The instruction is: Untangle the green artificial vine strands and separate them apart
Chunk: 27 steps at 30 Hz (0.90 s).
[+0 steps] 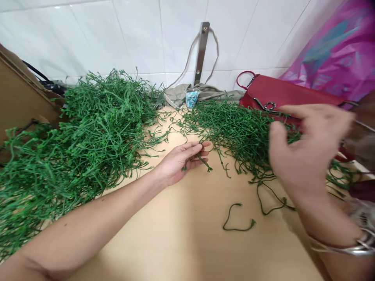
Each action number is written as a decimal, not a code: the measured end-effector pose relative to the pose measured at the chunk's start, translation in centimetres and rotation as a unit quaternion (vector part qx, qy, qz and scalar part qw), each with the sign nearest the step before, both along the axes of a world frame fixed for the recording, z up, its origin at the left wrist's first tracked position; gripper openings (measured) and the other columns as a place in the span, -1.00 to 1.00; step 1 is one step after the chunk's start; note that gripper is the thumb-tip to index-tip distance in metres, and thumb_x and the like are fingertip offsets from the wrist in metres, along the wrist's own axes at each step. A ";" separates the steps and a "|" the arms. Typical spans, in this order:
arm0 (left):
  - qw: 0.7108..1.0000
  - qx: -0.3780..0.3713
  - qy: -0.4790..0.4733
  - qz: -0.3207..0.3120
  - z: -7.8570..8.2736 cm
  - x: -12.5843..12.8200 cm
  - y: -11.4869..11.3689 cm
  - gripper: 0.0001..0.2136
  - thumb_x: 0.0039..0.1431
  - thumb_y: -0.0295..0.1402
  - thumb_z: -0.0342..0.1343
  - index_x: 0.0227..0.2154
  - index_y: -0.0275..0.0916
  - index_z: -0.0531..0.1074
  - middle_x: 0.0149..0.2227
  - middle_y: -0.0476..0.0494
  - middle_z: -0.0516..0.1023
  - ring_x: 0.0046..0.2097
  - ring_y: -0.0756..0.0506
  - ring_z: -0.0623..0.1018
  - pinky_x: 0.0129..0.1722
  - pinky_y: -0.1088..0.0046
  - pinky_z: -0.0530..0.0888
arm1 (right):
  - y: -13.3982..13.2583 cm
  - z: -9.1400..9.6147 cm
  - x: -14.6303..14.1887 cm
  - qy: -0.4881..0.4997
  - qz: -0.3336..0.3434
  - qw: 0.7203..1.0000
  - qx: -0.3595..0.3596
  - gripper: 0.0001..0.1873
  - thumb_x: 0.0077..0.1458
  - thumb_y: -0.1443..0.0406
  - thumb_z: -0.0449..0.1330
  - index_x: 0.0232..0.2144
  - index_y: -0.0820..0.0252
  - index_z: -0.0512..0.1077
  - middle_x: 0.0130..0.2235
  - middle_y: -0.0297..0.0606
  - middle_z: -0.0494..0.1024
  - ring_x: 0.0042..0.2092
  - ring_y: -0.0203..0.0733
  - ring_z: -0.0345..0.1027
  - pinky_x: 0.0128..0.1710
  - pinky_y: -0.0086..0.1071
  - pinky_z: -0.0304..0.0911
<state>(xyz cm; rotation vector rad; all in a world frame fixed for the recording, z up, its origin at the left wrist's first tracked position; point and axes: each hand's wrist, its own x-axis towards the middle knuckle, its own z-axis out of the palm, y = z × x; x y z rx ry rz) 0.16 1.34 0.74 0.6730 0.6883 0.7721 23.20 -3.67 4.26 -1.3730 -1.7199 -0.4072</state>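
Observation:
My left hand lies palm up on the pale wooden table, fingers stretched out, with a green plastic stem lying across its fingertips at the edge of the smaller green pile. My right hand is raised above the right side of that pile, blurred by motion, fingers spread and thumb apart; nothing shows in it. A big heap of green stems covers the left of the table. A single loose stem lies near the front.
A red handbag stands at the back right, a pink plastic bag behind it. A small cup of blue beads and a grey cloth sit by the tiled wall. A cardboard box stands at the left.

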 end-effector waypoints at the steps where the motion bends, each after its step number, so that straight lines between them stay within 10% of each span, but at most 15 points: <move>1: 1.000 0.002 0.000 0.007 0.0 -0.1 0.0 -0.89 0.23 -0.46 0.21 -0.23 -0.31 0.62 -0.34 -0.09 0.59 -0.31 0.05 0.55 -0.21 0.53 0.50 | 0.2 -0.2 -1.3 0.001 -0.005 1.000 0.012 -0.79 0.33 0.31 0.08 -0.09 0.15 0.50 -0.09 -0.03 0.56 0.06 0.08 0.36 0.11 0.01 0.15; 13: 0.999 0.041 -0.002 -0.003 -0.5 -0.2 0.1 -0.72 -0.05 -0.27 0.45 -0.24 -0.20 0.67 -0.31 -0.02 0.62 -0.34 0.12 0.47 -0.30 0.60 0.37 | -0.1 -2.6 -6.6 0.255 0.132 0.894 -0.345 -0.77 0.14 0.15 0.19 -0.35 0.12 0.59 -0.36 -0.27 0.63 -0.37 -0.17 0.42 -0.39 -0.32 0.27; 18: 0.996 0.081 -0.026 -0.001 -0.4 0.3 -0.3 -0.80 -0.10 -0.31 0.48 -0.39 -0.23 0.66 -0.36 -0.03 0.63 -0.31 0.06 0.51 -0.24 0.54 0.39 | 0.0 -2.3 -7.0 0.260 0.158 0.897 -0.321 -0.75 0.09 0.09 0.23 -0.37 0.12 0.58 -0.26 -0.22 0.64 -0.14 -0.07 0.46 -0.20 -0.27 0.32; 27: 0.990 0.132 0.006 -0.042 -1.3 -0.1 0.3 -0.71 -0.06 -0.33 0.46 -0.21 -0.18 0.67 -0.19 -0.09 0.65 -0.20 0.02 0.54 -0.13 0.49 0.41 | 0.4 -3.1 -6.0 0.308 0.177 0.855 -0.378 -0.73 0.09 0.10 0.20 -0.47 0.17 0.50 -0.48 -0.33 0.46 -0.43 -0.26 0.24 -0.44 -0.37 0.13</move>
